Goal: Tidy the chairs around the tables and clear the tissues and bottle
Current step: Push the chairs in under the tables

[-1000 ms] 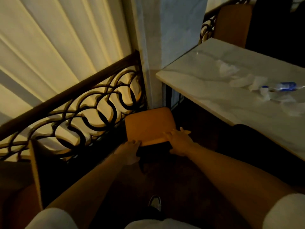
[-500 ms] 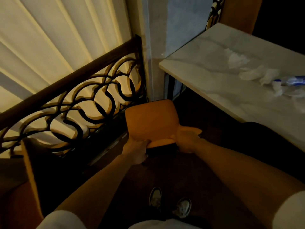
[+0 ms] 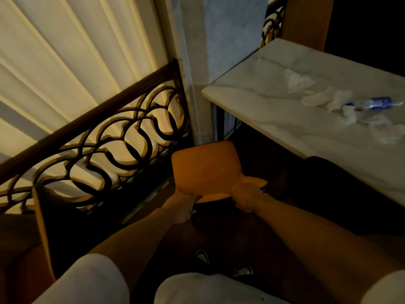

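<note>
Both hands have closed on the chair since the earlier frame, and it sits nearer the table corner.

Left hand [image 3: 182,204] and right hand [image 3: 246,194] have fingers wrapped round the near edge of the orange chair [image 3: 205,170], centre frame. Tissues [image 3: 317,98] and bottle [image 3: 372,104] are uncleared on the table [image 3: 252,102], right. Railing [image 3: 105,137] crowds the left; the dark gap under the table looks open.

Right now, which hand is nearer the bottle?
Right. The right hand grips the chair back's edge on the side toward the table where the bottle lies; the left hand grips the far side.
</note>
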Tool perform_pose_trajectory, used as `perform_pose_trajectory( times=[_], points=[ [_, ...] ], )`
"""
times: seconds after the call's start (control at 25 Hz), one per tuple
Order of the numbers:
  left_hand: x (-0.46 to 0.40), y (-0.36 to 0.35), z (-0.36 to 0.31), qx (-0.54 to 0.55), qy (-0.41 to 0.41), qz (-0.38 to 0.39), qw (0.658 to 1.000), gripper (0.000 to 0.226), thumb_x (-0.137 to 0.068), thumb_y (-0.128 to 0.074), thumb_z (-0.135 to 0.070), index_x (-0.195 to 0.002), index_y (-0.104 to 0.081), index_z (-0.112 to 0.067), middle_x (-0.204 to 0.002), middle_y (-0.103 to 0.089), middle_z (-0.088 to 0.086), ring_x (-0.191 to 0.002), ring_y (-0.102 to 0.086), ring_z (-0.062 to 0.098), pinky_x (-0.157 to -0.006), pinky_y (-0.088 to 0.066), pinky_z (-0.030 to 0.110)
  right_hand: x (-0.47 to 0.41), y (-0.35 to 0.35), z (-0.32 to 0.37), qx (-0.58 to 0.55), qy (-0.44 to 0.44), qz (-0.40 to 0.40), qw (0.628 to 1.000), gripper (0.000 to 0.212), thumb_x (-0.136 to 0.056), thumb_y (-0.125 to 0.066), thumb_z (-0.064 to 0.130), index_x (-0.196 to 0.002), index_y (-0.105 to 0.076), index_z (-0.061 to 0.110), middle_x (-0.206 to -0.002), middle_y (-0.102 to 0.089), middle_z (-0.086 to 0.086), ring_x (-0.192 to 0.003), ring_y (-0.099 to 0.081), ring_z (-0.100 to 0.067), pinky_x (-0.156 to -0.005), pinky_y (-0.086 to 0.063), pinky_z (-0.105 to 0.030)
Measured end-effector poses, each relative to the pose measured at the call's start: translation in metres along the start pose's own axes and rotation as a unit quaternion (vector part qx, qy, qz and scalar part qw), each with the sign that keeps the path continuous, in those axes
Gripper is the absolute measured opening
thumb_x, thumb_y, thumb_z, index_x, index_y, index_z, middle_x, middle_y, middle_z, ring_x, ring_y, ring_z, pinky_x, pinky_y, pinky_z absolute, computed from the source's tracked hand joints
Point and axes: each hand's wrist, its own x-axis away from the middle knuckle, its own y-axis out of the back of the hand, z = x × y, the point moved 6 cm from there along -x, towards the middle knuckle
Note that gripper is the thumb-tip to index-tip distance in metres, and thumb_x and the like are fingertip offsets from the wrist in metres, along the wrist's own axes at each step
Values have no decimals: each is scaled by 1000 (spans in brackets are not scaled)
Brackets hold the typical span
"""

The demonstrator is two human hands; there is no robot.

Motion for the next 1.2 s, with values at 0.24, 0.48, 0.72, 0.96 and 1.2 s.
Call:
perform_pose_trajectory(
  times=[0.24, 0.48, 0.72, 0.96, 1.2],
  points=[
    [-30, 12, -26, -56, -52, 16, 997, 55, -102, -54, -29, -152, -31, -28, -142, -53, 2, -124, -52, 29, -105, -38, 51, 21, -3, -35, -27, -61, -23, 997, 21, -92, -55, 9, -110, -60, 19, -105, -60, -5, -90, -60, -23, -77, -55, -37],
    [-70, 46, -8, -101, -136, 9, 986, 58, -100, -55, -28, -153, -32, -29, -154, -37, 1, -138, -39, 31, -113, -33, 51, 11, -1, -33, -49, -146, -58, 986, 19, -91, -55, 15, -107, -62, 22, -104, -63, -3, -90, -61, -21, -80, -54, -37],
    [-112, 83, 17, -146, -237, 24, 960, 47, -96, -60, -25, -141, -48, -32, -131, -58, 0, -120, -55, 27, -96, -47, 47, -4, 10, -15, -98, -266, -62, 957, 12, -93, -56, 19, -103, -61, 23, -88, -58, 2, -78, -57, -18, -57, -39, -27],
    [-156, 130, 54, -185, -286, 30, 940, 47, -95, -60, -23, -138, -49, -36, -132, -58, -5, -122, -54, 23, -97, -46, 47, -49, 40, 0, -149, -332, -121, 924, 13, -93, -58, 22, -106, -59, 24, -88, -60, 2, -81, -60, -20, -61, -42, -33],
    [-198, 180, 76, -190, -308, 9, 932, 45, -96, -59, -20, -135, -51, -39, -128, -61, -8, -117, -56, 21, -92, -45, 41, -100, 75, -10, -164, -326, -123, 923, 17, -94, -55, 14, -109, -57, 21, -93, -62, -1, -82, -63, -22, -66, -50, -36]
  ],
)
